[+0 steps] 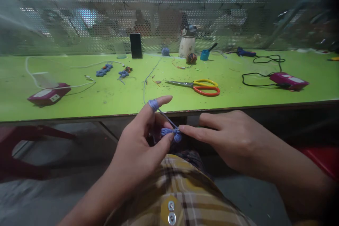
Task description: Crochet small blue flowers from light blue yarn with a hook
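A small blue crocheted piece (167, 132) is pinched between the thumb and fingers of my left hand (141, 141), just in front of the table edge. Blue yarn (145, 84) winds around my left index finger and runs back over the table to a blue yarn ball (165, 51). From that finger a taut strand drops to the piece. My right hand (233, 132) comes in from the right, its index fingertip at the piece and the other fingers curled. Whatever those fingers grip is hidden.
On the green table (111, 93) lie scissors (205, 86), two blue crocheted bits (104, 70), a dark striped yarn ball (191, 58) and two purple power blocks (289, 80) with cords. A phone (136, 46), a bottle (187, 44) and a blue pot (204, 55) stand behind.
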`<move>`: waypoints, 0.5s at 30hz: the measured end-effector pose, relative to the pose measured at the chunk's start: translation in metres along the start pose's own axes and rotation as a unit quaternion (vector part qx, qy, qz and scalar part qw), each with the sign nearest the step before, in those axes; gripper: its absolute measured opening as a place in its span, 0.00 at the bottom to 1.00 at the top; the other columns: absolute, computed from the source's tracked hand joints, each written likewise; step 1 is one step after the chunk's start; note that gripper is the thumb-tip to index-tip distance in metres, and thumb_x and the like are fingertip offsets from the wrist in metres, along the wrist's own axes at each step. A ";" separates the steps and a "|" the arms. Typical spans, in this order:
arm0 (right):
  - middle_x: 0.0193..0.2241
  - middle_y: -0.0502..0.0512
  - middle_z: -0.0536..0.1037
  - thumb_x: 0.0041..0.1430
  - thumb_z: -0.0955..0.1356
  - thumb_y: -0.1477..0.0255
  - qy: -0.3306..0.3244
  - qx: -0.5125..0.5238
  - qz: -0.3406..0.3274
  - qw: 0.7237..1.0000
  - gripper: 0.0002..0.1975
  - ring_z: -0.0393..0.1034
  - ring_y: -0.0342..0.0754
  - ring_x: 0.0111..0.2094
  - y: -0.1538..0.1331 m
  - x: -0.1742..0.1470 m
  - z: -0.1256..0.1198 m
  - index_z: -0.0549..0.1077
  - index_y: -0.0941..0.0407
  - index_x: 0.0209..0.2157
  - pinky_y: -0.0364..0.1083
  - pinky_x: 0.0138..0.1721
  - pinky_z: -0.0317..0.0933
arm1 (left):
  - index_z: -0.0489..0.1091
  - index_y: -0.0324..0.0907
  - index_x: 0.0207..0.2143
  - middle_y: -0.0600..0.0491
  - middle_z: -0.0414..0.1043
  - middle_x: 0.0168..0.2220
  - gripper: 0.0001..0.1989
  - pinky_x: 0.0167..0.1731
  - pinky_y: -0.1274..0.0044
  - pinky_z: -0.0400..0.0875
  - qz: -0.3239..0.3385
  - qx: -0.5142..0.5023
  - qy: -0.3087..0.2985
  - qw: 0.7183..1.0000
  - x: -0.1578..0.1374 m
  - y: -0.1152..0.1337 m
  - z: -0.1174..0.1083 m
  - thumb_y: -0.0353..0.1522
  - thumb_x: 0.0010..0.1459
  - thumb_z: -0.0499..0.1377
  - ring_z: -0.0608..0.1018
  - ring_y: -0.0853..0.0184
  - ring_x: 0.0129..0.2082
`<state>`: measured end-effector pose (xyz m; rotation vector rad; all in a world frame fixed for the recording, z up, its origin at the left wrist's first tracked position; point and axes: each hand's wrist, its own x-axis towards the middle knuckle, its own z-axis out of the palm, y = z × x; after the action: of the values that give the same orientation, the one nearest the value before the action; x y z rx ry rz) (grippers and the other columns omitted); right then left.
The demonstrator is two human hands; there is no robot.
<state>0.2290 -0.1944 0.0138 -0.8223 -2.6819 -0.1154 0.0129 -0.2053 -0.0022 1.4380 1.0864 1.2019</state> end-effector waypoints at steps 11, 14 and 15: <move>0.27 0.55 0.72 0.62 0.61 0.82 0.105 0.122 0.098 0.982 0.20 0.62 0.44 0.25 -0.012 0.011 0.022 0.76 0.61 0.52 0.43 0.25 0.52 | 0.70 0.53 0.55 0.57 0.74 0.30 0.30 0.37 0.74 0.66 0.111 0.087 0.149 0.979 -0.008 -0.009 0.014 0.24 0.50 0.67 0.72 0.66 0.29; 0.26 0.53 0.75 0.60 0.64 0.81 0.200 0.288 0.181 0.919 0.17 0.66 0.43 0.25 -0.021 0.018 0.036 0.80 0.58 0.46 0.42 0.27 0.60 | 0.66 0.53 0.58 0.57 0.74 0.30 0.36 0.42 0.72 0.68 0.133 0.062 0.188 0.971 -0.007 -0.016 0.020 0.24 0.48 0.68 0.74 0.63 0.33; 0.24 0.52 0.76 0.59 0.67 0.79 0.224 0.363 0.234 0.873 0.14 0.65 0.42 0.24 -0.024 0.021 0.042 0.81 0.57 0.44 0.41 0.24 0.59 | 0.64 0.53 0.59 0.57 0.75 0.31 0.38 0.43 0.71 0.68 0.136 0.049 0.196 0.970 -0.006 -0.017 0.021 0.23 0.47 0.68 0.75 0.63 0.34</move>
<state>0.1872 -0.1956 -0.0180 -0.9875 -1.7946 0.6881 0.0317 -0.2105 -0.0212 1.4972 1.2536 1.7018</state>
